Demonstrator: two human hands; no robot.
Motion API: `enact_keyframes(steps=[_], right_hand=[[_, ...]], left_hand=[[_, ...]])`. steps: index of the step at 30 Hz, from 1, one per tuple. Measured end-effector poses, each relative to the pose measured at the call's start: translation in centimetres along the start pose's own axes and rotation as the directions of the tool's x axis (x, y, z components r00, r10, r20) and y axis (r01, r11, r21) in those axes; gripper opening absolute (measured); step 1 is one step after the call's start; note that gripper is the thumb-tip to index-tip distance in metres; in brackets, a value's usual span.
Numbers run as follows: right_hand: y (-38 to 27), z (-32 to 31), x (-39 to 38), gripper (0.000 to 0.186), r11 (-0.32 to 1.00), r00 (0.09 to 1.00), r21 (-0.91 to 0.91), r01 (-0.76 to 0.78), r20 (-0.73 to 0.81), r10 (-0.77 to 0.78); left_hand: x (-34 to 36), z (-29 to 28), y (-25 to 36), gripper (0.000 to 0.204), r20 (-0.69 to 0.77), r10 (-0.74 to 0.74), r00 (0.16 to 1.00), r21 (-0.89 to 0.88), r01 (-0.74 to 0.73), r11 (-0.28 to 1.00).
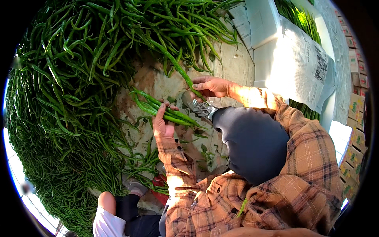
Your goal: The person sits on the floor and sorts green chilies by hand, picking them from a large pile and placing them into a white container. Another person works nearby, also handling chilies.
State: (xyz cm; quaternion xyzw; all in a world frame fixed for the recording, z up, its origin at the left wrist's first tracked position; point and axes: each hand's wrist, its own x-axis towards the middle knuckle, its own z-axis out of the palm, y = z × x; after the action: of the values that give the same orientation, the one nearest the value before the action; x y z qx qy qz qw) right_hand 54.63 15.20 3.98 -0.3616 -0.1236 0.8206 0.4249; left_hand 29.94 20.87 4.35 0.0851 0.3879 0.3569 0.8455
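Long thin glossy green peppers (pixel 167 113): small bunch in L hand (pixel 164 125), side by side, slanting down to the R.
L fingers: closed round the bunch, thumb laid across the near side.
R hand (pixel 215 86): thumb + fingers pinching the near end of a single long slim green pepper (pixel 179 70); its far end runs up-L to a big green pepper heap (pixel 71 98).
Grey laced shoe (pixel 201 107): just below R hand, w/ smooth dark-grey trouser leg (pixel 252 146) next to it.
Brown-and-black plaid shirt (pixel 179 197): both arms + torso; small green pepper piece (pixel 242 207) on front.
Pale stained floor (pixel 241 69): btwn hands & heap, loose leaves on it.
Heap pos.: whole L side + top.
White rigid box (pixel 262 27): upper R, more peppers inside, partly under a printed paper sheet (pixel 304 65).
Stacked printed cartons (pixel 357 138): far R edge.
Lower L: another person (pixel 108 221), white top, dark shorts, bare knee, nr heap.
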Motion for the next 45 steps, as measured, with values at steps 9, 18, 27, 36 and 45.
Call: enact_keyframes(steps=[9, 18, 27, 36, 45], right_hand=[[1.9, 2.8, 1.3, 0.032, 0.610, 0.973, -0.759, 0.227, 0.204, -0.109], [-3.5, -4.3, 3.7, 0.025, 0.317, 0.447, -0.948, 0.026, -0.273, -0.852], [-4.1, -15.1, 4.0, 0.028, 0.486, 0.470, -0.874, 0.016, -0.423, -0.775], [-2.5, -1.4, -1.3, 0.028, 0.931, 0.893, 0.067, 0.358, -0.315, -0.321], [-0.1, 5.7, 1.7, 0.036, 0.557, 0.972, -0.817, 0.149, 0.016, -0.236]], left_hand=[[0.8, 1.0, -2.7, 0.035, -0.069, -0.049, 0.996, 0.074, 0.055, 0.996], [0.0, -1.9, -1.6, 0.022, -0.147, -0.074, 0.986, 0.009, 0.076, 0.997], [-0.4, -0.4, -3.1, 0.036, -0.027, -0.063, 0.998, -0.008, 0.063, 0.998], [0.4, 0.9, -3.6, 0.029, 0.038, -0.089, 0.995, 0.104, 0.084, 0.991], [0.6, -0.4, -4.1, 0.049, 0.035, -0.080, 0.996, 0.074, 0.078, 0.994]])
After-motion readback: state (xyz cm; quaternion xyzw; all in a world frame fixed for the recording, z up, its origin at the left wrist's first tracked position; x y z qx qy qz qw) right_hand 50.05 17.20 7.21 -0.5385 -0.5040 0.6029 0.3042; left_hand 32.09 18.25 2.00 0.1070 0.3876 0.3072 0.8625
